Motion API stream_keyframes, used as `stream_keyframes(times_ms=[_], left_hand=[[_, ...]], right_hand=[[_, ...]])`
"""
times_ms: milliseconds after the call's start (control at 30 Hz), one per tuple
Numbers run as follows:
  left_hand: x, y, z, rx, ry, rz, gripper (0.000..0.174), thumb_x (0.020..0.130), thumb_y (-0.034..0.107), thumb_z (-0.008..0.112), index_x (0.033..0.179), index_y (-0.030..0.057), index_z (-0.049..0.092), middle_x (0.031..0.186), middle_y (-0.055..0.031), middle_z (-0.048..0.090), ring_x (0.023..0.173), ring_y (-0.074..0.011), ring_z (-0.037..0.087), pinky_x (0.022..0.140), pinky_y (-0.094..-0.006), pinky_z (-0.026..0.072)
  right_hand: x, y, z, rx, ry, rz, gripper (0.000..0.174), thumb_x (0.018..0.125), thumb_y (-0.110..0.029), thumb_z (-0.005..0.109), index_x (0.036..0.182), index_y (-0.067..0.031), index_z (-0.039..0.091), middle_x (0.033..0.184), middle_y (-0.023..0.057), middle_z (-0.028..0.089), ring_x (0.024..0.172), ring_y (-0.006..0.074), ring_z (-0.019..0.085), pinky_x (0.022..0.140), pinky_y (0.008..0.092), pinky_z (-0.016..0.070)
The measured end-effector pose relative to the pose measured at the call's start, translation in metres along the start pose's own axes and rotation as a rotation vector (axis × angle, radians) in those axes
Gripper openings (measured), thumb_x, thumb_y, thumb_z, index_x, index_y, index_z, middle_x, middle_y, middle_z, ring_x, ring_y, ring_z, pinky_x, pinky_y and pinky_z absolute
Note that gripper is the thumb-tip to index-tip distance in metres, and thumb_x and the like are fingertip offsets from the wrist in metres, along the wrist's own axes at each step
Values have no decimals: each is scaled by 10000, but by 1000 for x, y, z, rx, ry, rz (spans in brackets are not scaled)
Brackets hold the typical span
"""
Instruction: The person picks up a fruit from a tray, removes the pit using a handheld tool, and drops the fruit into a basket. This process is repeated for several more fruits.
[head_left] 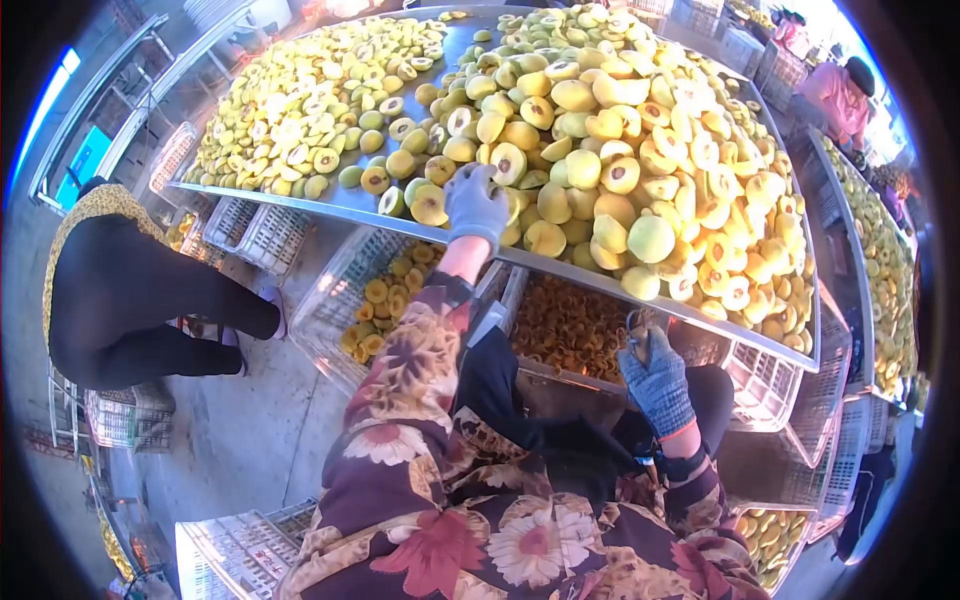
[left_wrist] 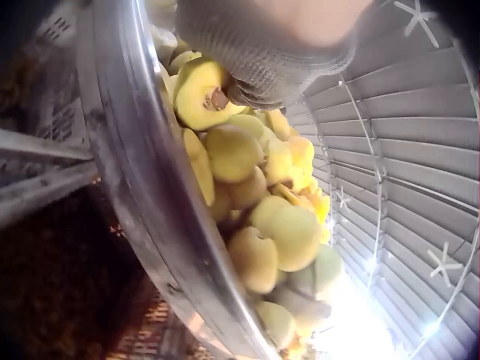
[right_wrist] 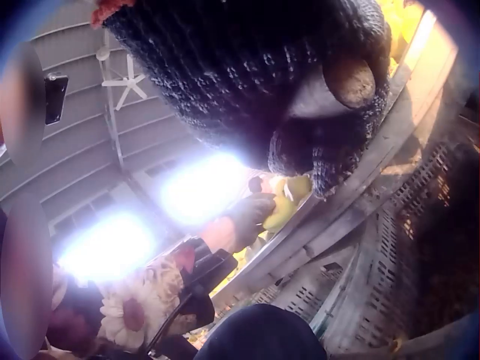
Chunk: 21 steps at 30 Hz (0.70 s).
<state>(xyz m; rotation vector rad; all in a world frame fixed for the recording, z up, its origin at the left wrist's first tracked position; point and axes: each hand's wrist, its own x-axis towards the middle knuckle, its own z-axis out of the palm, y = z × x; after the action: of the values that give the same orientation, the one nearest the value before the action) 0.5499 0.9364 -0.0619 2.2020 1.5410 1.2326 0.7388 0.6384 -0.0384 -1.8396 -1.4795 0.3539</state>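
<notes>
A big metal tray is heaped with yellow fruits, whole and halved. My left hand, in a grey glove, reaches over the tray's front edge onto the pile. In the left wrist view its fingers curl against a halved fruit with a brown stone, beside the tray rim. My right hand, in a dark blue knitted glove, stays below the tray edge and grips a small tool. In the right wrist view its fingers are curled tight; the tool is hidden there.
Plastic crates stand under the tray: one with yellow halves, one with orange-brown pieces. A person in black crouches at left. Someone in pink works at far right beside another fruit tray. White crates sit bottom left.
</notes>
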Motion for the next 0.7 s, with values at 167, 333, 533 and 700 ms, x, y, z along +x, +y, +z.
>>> stream_keyframes(times_ms=[167, 333, 533, 700], left_hand=[[43, -29, -11, -57, 27, -151, 311, 753, 190, 637, 1036, 62, 613, 1051, -196, 605, 967, -378, 573, 848, -443, 461], [109, -25, 6, 73, -117, -68, 578, 722, 348, 721, 1192, 62, 546, 1211, -205, 540, 1102, -376, 534, 940, -430, 436], [137, -18, 32, -52, -353, -120, 667, 698, 410, 745, 1222, 56, 536, 1225, -222, 551, 1155, -385, 521, 963, -408, 424], [87, 9, -31, -1076, -268, -370, 533, 860, 419, 598, 1229, 44, 515, 1078, -129, 620, 923, -248, 602, 772, -374, 508]], right_hand=[[-10, 25, 20, 72, -103, 31, 282, 806, -196, 667, 976, -36, 509, 760, 215, 618, 724, 414, 621, 594, 462, 495], [-2, 12, 30, 37, -255, 53, 296, 805, -227, 653, 980, -33, 516, 756, 214, 619, 716, 403, 622, 600, 458, 498], [1, 10, 32, -49, -323, 61, 295, 813, -248, 630, 978, -32, 515, 781, 212, 620, 744, 400, 618, 655, 475, 494], [19, 5, 33, 72, -278, -20, 287, 815, -225, 639, 979, -32, 505, 786, 217, 619, 720, 414, 607, 619, 477, 494]])
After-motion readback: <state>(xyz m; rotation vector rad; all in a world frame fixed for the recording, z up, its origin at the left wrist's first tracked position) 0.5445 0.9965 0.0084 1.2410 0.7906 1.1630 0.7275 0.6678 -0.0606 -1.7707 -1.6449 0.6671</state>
